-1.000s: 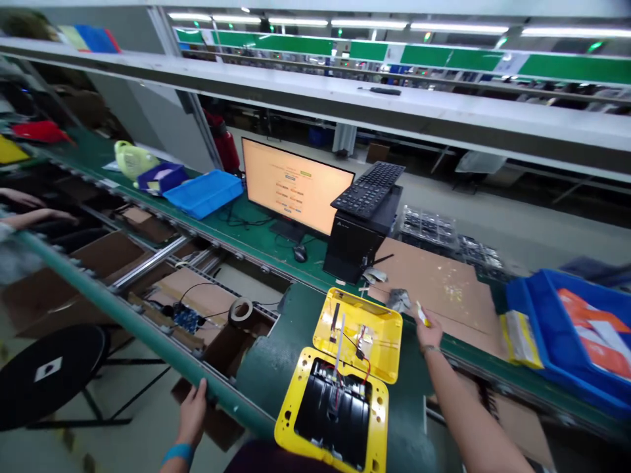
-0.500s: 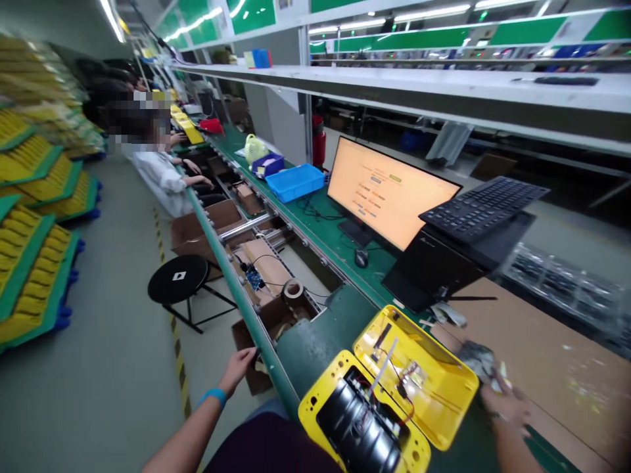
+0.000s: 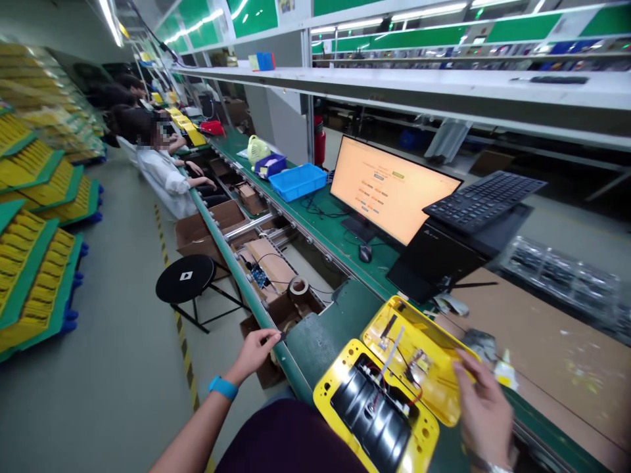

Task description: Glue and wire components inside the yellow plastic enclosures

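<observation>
A yellow plastic housing lies opened on the green conveyor belt [image 3: 325, 348] in front of me. Its base [image 3: 328, 394] holds a black multi-cell battery pack [image 3: 372, 420], and thin wires run to a small board in its lid [image 3: 419, 358]. My right hand [image 3: 486, 410] hovers at the lid's right edge, fingers apart and holding nothing. Just beyond it, a white-and-yellow tube [image 3: 505, 372] and a crumpled grey scrap [image 3: 480, 345] lie on a cardboard sheet [image 3: 557, 348]. My left hand [image 3: 254, 355] curls at the green conveyor rail [image 3: 269, 348], with a small dark tip showing at its fingers.
Beyond the housing stand a monitor [image 3: 394, 190], a black computer case [image 3: 438, 263] with a keyboard [image 3: 486, 200] on it, and a blue tray [image 3: 298, 182]. A seated co-worker [image 3: 165, 177] works farther along the line. Below the rail are a black stool [image 3: 185, 278] and cardboard boxes [image 3: 207, 236].
The view has swung left along the line. My right hand has left the tube on the cardboard and moved over the lid. My left hand has shifted along the rail.
</observation>
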Demonstrator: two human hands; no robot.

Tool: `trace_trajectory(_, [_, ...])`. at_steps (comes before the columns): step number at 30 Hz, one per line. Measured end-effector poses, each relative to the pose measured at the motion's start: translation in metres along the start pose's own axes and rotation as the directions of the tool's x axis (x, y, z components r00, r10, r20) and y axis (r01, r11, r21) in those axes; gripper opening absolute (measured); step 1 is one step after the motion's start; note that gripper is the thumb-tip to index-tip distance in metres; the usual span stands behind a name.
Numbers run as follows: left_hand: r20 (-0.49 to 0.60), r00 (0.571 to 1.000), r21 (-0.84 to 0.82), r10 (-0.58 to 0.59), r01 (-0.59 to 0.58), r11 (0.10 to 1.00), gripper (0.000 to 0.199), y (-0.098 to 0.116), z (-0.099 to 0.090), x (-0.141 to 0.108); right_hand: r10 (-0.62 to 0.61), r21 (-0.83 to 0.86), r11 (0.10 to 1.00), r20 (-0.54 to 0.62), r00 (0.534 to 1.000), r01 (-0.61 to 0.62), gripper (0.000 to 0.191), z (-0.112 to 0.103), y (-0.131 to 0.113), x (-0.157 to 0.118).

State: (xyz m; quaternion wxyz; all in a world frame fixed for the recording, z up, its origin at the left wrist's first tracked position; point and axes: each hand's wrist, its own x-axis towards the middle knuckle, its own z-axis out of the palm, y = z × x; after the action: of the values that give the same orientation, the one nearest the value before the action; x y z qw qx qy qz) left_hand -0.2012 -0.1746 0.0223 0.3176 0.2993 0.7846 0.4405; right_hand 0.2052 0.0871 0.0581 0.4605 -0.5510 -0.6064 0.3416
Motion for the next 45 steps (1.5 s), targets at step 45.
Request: trace_trajectory(45, [0.154, 0.92, -0.125, 0.361, -0.344, 0.931, 0.025, 0.178, 0.019, -0.064, -0.13, 0.451, 0.818, 0.751, 0.648, -0.359, 0.052, 0.092, -0.182, -0.1])
